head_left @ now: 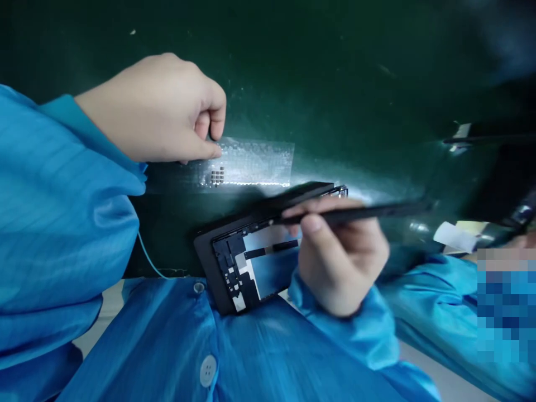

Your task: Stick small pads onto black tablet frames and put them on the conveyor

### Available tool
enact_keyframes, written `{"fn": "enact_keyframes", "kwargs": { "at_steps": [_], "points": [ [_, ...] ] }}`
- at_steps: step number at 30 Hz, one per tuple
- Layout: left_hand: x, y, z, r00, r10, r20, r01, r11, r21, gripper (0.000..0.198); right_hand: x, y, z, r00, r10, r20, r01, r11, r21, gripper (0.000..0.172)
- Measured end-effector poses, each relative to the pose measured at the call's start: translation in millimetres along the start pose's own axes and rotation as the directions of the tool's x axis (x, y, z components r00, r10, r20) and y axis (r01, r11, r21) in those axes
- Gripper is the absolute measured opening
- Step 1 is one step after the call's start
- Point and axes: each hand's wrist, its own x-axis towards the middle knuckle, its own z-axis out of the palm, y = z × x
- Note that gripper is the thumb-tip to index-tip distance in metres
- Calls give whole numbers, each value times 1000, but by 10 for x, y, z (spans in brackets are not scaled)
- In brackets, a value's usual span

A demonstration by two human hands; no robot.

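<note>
My left hand [161, 109] is curled, its thumb and forefinger pinched on the edge of a clear film sheet [251, 163] that carries a few small dark squares. My right hand [341, 254] is closed around long black tweezers [368, 212], whose tip points left over a black device frame [234, 262]. The frame lies tilted at the near edge of the dark green mat [335, 84], with its open middle and inner metal parts showing. Both my sleeves are blue.
A neighbouring person's blue sleeve [439, 285] lies at the right, near a white label [454, 234] and dark objects [494, 167] on the mat. My blue coat with buttons [208, 369] fills the bottom of the view.
</note>
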Motion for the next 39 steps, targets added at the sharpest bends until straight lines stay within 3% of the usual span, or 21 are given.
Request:
{"fn": "enact_keyframes", "kwargs": {
  "at_steps": [2, 5, 12, 16, 19, 22, 25, 27, 32, 39],
  "points": [
    [-5, -16, 6, 1000, 12, -6, -12, 1000, 15, 82, -352, 101, 23, 993, -12, -116, 10, 1000, -23, 10],
    [-7, -35, 23, 999, 40, -30, -38, 997, 67, 81, -566, 247, 101, 989, -110, -97, 102, 991, -84, 15],
    [-9, -101, 53, 996, 67, -63, -61, 993, 99, 97, -471, 309, 175, 978, -207, -38, 200, 970, -141, 24],
    [-13, -136, 40, 998, 28, -57, -26, 999, 43, 74, -481, 166, 101, 973, -225, 51, 230, 949, -217, 27],
    [-24, -106, 19, 1000, 8, -30, -7, 999, 52, 73, -250, -40, 17, 973, -194, 128, 223, 933, -281, 27],
    [-36, -49, 0, 1000, 2, -26, -1, 997, 71, 71, 284, -154, 34, 936, -202, 290, 287, 912, -292, 15],
    [-43, -7, -7, 1000, -14, -13, 14, 998, 65, 58, 845, -52, 163, 860, -185, 475, 308, 931, -195, 19],
    [-42, 4, -7, 1000, -17, 9, 17, 998, 60, 52, 1061, 85, 246, 826, -162, 540, 284, 947, -150, 28],
    [-25, 10, -7, 1000, -28, 3, 28, 999, -27, 24, 1053, 269, 284, 833, -152, 532, 235, 968, -91, 38],
    [-15, 15, -22, 998, -56, 32, 58, 997, -56, 28, 1118, 141, 300, 815, -131, 564, 247, 960, -134, 30]
  ]
}}
